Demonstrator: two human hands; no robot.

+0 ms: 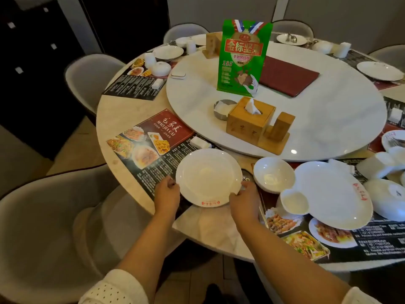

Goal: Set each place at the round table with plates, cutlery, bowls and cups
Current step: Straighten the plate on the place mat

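A white plate (pixel 208 175) with a small red mark on its near rim lies on the printed menu placemat (pixel 151 148) at the near edge of the round table (pixel 122 115). My left hand (pixel 167 194) grips the plate's left rim. Its right rim is held by my right hand (pixel 244 201). To the right stand a white bowl (pixel 274 174), a small white cup (pixel 293 201) and a large white plate (pixel 331 194). More white bowls (pixel 388 199) are piled at the far right.
The white turntable (pixel 306 119) carries a wooden tissue box (pixel 249 122), a green snack bag (pixel 242 59) and a dark red folder (pixel 287 76). Set places with plates, cups and bowls line the far rim. Grey chairs (pixel 50 227) ring the table.
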